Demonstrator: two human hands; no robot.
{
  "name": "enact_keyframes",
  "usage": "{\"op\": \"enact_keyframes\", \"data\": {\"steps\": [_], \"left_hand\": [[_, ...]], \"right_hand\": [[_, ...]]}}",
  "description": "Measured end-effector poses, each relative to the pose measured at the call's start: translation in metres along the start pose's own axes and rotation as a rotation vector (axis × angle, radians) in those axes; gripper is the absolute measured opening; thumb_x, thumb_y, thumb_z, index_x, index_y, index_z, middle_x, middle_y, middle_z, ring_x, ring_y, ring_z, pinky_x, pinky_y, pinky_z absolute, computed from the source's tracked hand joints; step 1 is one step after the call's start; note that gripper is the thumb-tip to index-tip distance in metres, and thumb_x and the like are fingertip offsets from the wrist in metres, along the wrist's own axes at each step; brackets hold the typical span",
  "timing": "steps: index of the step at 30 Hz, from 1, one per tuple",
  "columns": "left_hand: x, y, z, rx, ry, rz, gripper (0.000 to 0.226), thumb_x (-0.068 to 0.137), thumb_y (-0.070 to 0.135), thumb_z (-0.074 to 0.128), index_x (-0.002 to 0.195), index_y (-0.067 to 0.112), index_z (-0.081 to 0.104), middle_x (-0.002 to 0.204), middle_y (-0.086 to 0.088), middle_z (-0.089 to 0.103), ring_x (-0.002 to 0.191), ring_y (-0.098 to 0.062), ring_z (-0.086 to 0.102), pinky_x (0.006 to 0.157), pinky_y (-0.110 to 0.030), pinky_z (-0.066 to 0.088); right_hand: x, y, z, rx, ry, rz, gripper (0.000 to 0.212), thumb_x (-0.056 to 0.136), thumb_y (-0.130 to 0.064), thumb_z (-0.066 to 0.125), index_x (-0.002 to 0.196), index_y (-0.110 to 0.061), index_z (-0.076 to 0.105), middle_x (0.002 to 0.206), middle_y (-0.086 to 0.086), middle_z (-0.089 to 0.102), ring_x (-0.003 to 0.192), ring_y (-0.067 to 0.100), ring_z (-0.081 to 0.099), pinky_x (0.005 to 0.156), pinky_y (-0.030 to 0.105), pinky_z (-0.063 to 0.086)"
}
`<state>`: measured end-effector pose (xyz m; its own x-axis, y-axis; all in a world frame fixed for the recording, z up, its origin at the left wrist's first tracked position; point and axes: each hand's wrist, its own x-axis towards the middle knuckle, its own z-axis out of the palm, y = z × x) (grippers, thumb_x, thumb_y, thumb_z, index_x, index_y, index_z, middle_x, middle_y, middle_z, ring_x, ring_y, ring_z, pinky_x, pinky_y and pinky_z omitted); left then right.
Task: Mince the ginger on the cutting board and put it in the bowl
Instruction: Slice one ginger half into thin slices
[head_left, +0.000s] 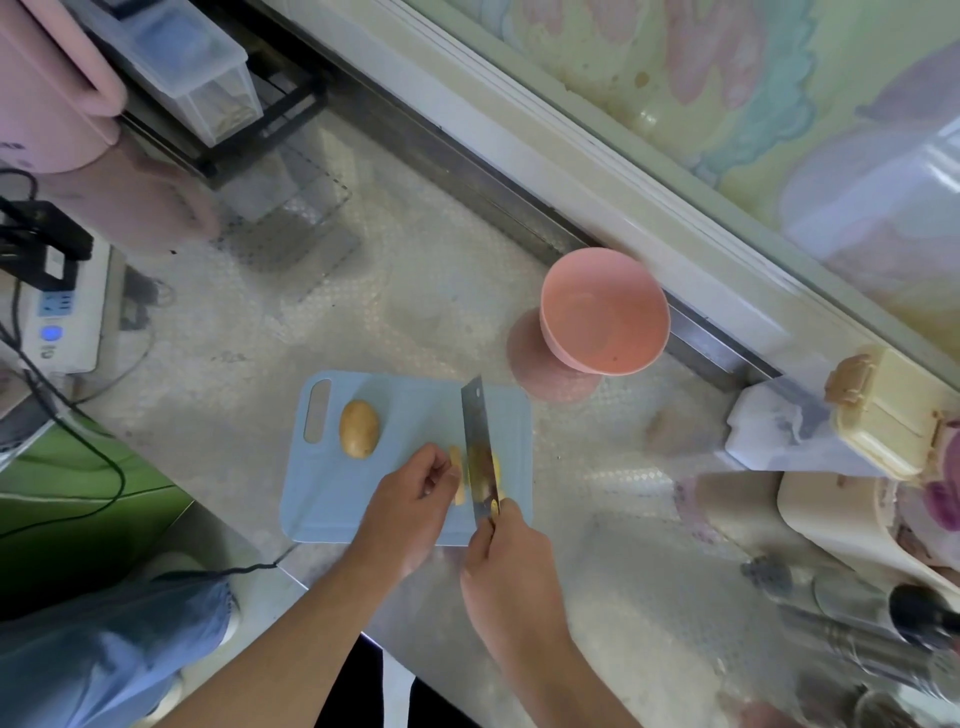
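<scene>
Slicing is under way: the right hand (506, 558) grips the cleaver (479, 447) by its handle, blade standing edge-down on the blue cutting board (332, 493). The ginger (458, 475) lies just left of the blade, its long axis running along it, with the left hand (410, 499) curled over it, fingertips pinning it. A whole potato (359, 428) sits further left. The pink bowl (605, 312) waits beyond the board, nearer the right hand. No legible writing shows

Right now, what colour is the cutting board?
Light blue; the cutting board shows clearly in the head view.
</scene>
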<state>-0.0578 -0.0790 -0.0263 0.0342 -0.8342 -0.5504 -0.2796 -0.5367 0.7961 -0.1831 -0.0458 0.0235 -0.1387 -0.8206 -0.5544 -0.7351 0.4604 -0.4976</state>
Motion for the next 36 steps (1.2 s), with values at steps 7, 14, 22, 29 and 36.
{"op": "enact_keyframes", "data": {"steps": [7, 14, 22, 29, 36], "left_hand": [[0.0, 0.003, -0.005, 0.037, -0.02, -0.006, 0.018, 0.101, 0.033, 0.055, 0.086, 0.022, 0.055, 0.083, -0.003, 0.067, 0.086, -0.028, 0.063, 0.076, -0.052, 0.057], [-0.001, 0.007, -0.006, 0.026, -0.028, -0.017, 0.015, 0.099, 0.028, 0.054, 0.086, 0.02, 0.056, 0.083, -0.005, 0.068, 0.086, -0.031, 0.062, 0.075, -0.053, 0.056], [-0.001, 0.006, -0.005, 0.003, -0.029, -0.035, 0.017, 0.1, 0.026, 0.055, 0.084, 0.022, 0.057, 0.083, -0.001, 0.069, 0.082, -0.022, 0.062, 0.076, -0.048, 0.057], [-0.001, 0.006, -0.004, 0.019, -0.022, -0.016, 0.017, 0.1, 0.024, 0.055, 0.084, 0.021, 0.058, 0.082, 0.002, 0.07, 0.08, -0.02, 0.063, 0.076, -0.047, 0.057], [-0.002, 0.001, 0.002, 0.079, 0.028, 0.037, 0.021, 0.104, 0.029, 0.055, 0.086, 0.019, 0.059, 0.08, 0.008, 0.071, 0.071, -0.009, 0.062, 0.066, -0.025, 0.049]], "right_hand": [[-0.002, -0.002, 0.002, -0.032, -0.041, 0.004, 0.015, 0.098, -0.019, 0.038, 0.084, -0.023, 0.039, 0.072, 0.002, 0.056, 0.058, 0.018, 0.05, 0.049, 0.03, 0.035], [-0.007, -0.004, -0.001, 0.003, -0.002, -0.019, 0.022, 0.099, -0.023, 0.039, 0.079, -0.03, 0.033, 0.068, 0.005, 0.056, 0.055, 0.022, 0.047, 0.05, 0.035, 0.035], [-0.008, -0.007, -0.003, -0.032, -0.031, -0.027, 0.015, 0.1, -0.022, 0.037, 0.085, -0.026, 0.038, 0.071, 0.005, 0.058, 0.057, 0.022, 0.051, 0.049, 0.033, 0.035], [-0.01, -0.007, -0.001, -0.103, -0.038, -0.054, 0.01, 0.1, -0.021, 0.035, 0.092, -0.022, 0.039, 0.07, 0.001, 0.053, 0.059, 0.021, 0.05, 0.048, 0.03, 0.032], [-0.014, -0.01, 0.005, -0.14, -0.034, -0.037, 0.006, 0.101, -0.021, 0.033, 0.098, -0.021, 0.039, 0.071, -0.005, 0.05, 0.064, 0.019, 0.052, 0.047, 0.026, 0.032]]}}
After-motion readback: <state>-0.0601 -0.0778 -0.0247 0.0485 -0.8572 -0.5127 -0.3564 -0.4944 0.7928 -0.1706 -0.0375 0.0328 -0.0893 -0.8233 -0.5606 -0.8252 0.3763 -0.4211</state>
